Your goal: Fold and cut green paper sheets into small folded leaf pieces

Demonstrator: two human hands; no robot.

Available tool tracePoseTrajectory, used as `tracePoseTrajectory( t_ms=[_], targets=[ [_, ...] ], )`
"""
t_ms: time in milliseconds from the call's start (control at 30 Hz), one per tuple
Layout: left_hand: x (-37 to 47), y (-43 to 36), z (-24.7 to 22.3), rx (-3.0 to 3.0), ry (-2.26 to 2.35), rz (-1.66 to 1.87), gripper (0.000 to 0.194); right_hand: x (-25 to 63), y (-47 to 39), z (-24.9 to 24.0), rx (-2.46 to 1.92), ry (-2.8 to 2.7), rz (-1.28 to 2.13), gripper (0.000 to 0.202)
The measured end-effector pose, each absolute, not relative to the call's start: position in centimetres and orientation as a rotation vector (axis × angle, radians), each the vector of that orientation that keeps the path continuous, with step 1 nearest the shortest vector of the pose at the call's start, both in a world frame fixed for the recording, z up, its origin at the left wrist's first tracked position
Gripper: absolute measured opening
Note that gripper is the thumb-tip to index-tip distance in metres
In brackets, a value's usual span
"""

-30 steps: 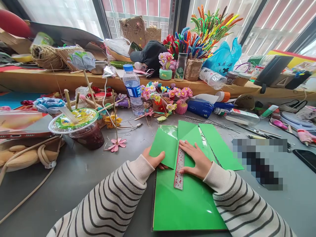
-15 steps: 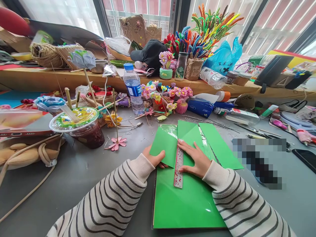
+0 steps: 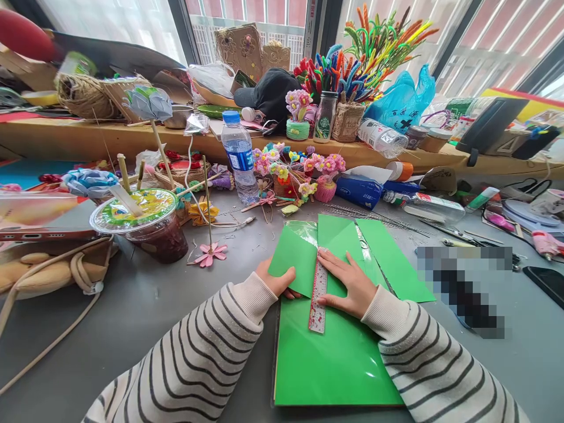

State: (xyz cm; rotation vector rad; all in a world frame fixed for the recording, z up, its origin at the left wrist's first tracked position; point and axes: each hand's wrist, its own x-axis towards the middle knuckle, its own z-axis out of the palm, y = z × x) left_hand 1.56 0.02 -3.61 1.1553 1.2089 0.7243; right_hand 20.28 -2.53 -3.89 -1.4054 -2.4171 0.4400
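Note:
My left hand point(image 3: 279, 279) pinches the lower left part of a green paper piece point(image 3: 294, 258), thumb on top and fingers beneath. My right hand point(image 3: 351, 283) lies spread on a narrow ruler point(image 3: 318, 314) with a red patterned edge, fingertips at its upper part and thumb lower down. The ruler runs along the right edge of the held piece. Under both hands is a large green sheet point(image 3: 330, 370) with a clear plastic cover. Another green piece point(image 3: 392, 255) lies at the upper right, beside a strip of clear plastic.
On the left stand a lidded drink cup point(image 3: 161, 238) and a pink paper flower point(image 3: 210, 255). A water bottle point(image 3: 241, 158) and crafted flowers point(image 3: 304, 170) are behind the sheets. Thin wires point(image 3: 374, 217), a phone point(image 3: 545, 283) and a pink glue gun point(image 3: 545, 244) lie right.
The ruler's lower end has shifted very slightly to the left. Both hands keep nearly the same place and grip.

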Motion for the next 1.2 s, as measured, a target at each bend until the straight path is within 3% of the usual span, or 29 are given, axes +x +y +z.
tracePoseTrajectory(
  t_ms=[833,1033,1200],
  targets=[
    [1.2,0.1,-3.2,1.285,1.233,0.692,0.021,20.0,-2.8,-3.6,-1.431,-2.445,0.433,0.078],
    [-0.3,1.7,-1.9,1.572,1.221,0.788,0.026,20.0,-2.7,-3.8,-1.417,-2.431,0.445,0.077],
    [-1.1,3.7,-0.5,1.610,1.278,0.543,0.047,20.1,-2.6,-3.9,-1.406,-2.432,0.457,0.078]
  ],
)
